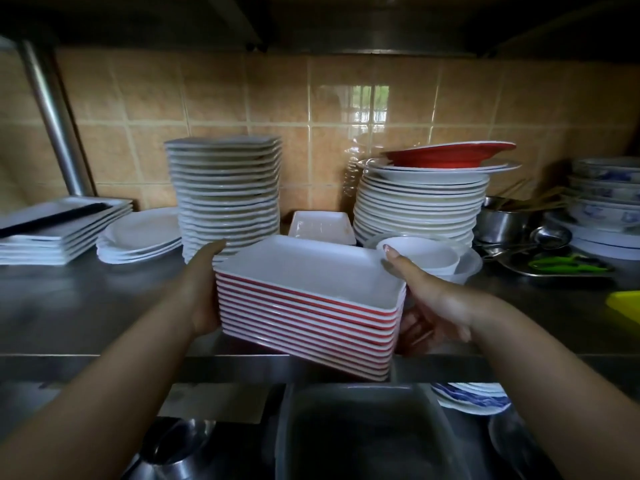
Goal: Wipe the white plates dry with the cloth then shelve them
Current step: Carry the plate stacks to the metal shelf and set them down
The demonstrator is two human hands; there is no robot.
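Both hands hold a stack of rectangular dishes (308,306) (white inside, red outside) tilted over the near edge of the steel counter (86,299). The left hand (202,289) presses flat against the stack's left end, fingers straight. The right hand (433,303) grips the right end, thumb on the top rim and fingers curled underneath. Just behind the stack lies a single white rectangular dish (320,226). To the far left stands a tall stack of square white plates (227,195), with round white plates (142,233) and flat rectangular plates (59,230) further left. To the far right stands a stack of round white plates (419,206) topped by a red plate (446,155), with white bowls (433,254) in front of it.
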